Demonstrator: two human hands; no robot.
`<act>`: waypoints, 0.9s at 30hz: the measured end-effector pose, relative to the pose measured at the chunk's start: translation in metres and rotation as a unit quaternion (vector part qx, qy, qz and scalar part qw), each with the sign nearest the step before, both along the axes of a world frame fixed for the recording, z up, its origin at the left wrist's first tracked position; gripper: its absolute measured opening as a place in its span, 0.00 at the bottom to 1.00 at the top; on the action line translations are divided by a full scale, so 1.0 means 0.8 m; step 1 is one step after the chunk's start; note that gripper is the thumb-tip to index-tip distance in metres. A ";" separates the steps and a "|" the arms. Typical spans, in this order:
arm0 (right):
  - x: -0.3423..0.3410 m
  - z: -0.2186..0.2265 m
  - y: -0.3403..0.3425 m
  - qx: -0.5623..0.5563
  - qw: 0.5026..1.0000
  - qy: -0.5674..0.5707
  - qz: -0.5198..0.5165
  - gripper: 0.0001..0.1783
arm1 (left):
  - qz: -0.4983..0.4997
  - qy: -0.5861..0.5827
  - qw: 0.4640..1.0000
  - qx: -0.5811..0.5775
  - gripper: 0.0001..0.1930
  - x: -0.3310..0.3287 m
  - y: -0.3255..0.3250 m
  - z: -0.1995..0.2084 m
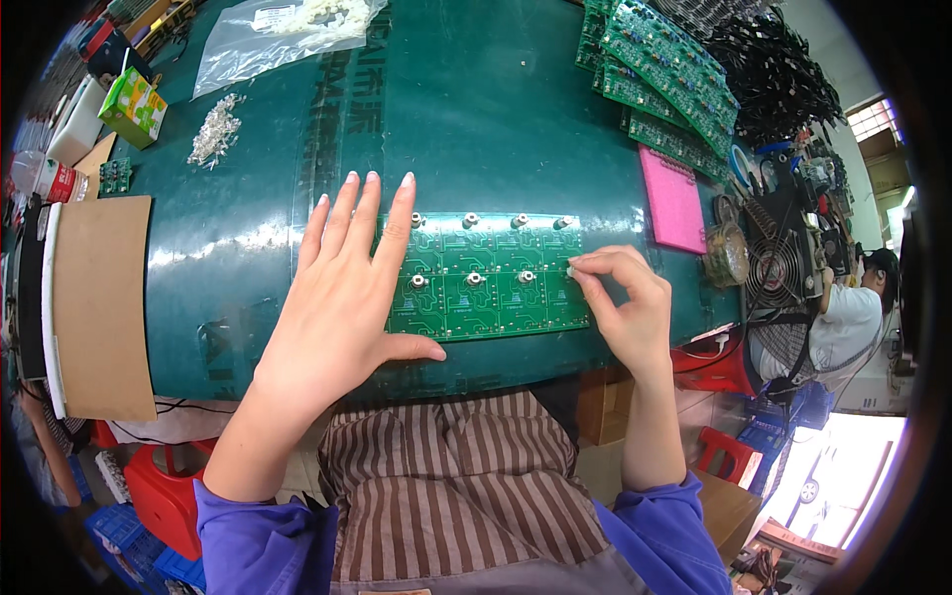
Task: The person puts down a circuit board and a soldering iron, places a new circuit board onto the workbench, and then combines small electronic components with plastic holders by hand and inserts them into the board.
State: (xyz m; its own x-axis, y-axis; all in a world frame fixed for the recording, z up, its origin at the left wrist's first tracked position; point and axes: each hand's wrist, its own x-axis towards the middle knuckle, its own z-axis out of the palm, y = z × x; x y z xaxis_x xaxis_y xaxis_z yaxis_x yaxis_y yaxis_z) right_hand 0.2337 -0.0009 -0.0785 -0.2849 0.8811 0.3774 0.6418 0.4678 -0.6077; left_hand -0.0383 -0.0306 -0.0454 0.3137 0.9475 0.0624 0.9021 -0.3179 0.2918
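Note:
A green printed circuit board panel [499, 308] lies flat on the green table mat. Two rows of small metal-shafted components [474, 279] stand upright on it. My left hand [332, 297] rests flat over the panel's left end, fingers spread and thumb along the near edge; it hides that part of the board. At the right end of the nearer row, my right hand [637, 309] pinches a small metal-shafted component [571, 271] between thumb and fingertips, at the board surface. Whether that component is seated in the board cannot be made out.
Stacked populated circuit boards [659, 74] and a pink pad [674, 201] lie at the right. A pile of small clear parts [214, 131], a plastic bag of whitish parts [283, 38] and a green carton [134, 107] are farther left. Another person [851, 315] sits at far right.

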 end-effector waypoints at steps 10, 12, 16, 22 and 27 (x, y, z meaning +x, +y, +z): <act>-0.006 -0.004 -0.003 0.012 1.000 -0.004 -0.024 0.05 | -0.034 -0.015 0.999 -0.030 0.64 0.006 0.012 -0.009; -0.003 -0.007 -0.003 0.020 1.000 -0.008 -0.013 0.05 | -0.038 -0.014 0.999 -0.036 0.63 0.007 0.013 -0.009; -0.001 -0.001 -0.007 0.043 0.998 -0.044 0.005 0.07 | -0.073 -0.032 0.996 -0.036 0.63 0.007 0.017 -0.009; 0.025 0.036 0.025 0.035 0.995 -0.093 0.020 0.10 | -0.064 -0.038 0.996 -0.042 0.65 0.008 0.025 -0.006; 0.089 0.065 0.135 0.137 0.978 -0.148 -0.046 0.22 | -0.052 -0.037 0.998 -0.014 0.66 0.003 0.050 -0.013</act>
State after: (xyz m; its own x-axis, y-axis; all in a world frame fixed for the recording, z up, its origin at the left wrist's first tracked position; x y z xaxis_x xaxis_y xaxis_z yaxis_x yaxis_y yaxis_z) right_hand 0.3046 0.1074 -0.0267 -0.3407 0.7857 0.5163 0.8178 0.5186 -0.2495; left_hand -0.0361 0.0091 -0.0560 0.4060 0.9117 0.0633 0.8405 -0.3997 0.3658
